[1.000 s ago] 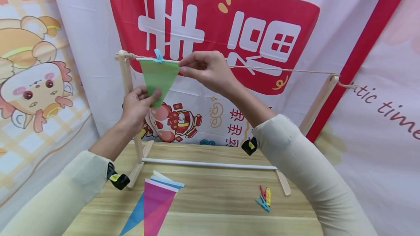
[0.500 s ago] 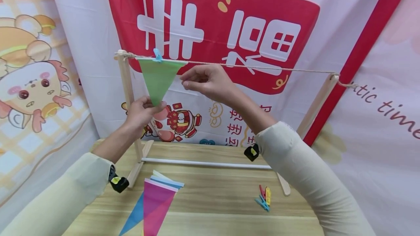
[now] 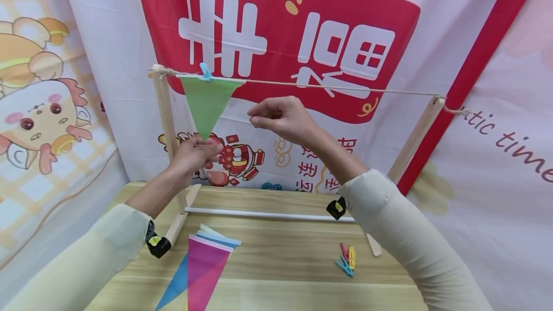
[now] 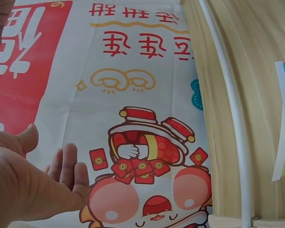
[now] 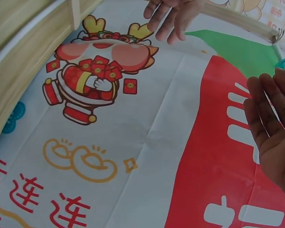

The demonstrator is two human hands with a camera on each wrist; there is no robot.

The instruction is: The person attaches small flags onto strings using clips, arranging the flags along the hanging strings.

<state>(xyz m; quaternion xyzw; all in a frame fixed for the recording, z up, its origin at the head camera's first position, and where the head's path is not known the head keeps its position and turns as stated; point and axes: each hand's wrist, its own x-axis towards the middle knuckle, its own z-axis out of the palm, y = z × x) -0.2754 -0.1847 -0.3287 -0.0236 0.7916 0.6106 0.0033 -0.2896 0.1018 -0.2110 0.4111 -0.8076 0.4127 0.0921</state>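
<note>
A green triangular pennant [image 3: 207, 102] hangs point down from a thin twine [image 3: 345, 88] by one blue clothespin [image 3: 205, 73]. Just below its tip is my left hand [image 3: 194, 155], fingers relaxed and apart in the left wrist view, holding nothing. To the right of the pennant and under the twine, my right hand [image 3: 281, 116] hovers with loosely bent fingers and nothing in them. The right wrist view shows the pennant partly, with the blue clothespin at the edge, beyond the right hand's fingers [image 5: 263, 107].
The twine is tied between a left wooden post [image 3: 165, 114] and a right wooden post [image 3: 416, 143]. A white rod [image 3: 272, 214] joins their feet. On the table lie magenta [image 3: 205, 272] and blue [image 3: 174, 284] pennants, and several clothespins [image 3: 346, 259] at the right.
My right hand has let go of the pennant's upper right corner and moved right and down. The left hand has released the lower part and dropped slightly; the pennant now hangs free.
</note>
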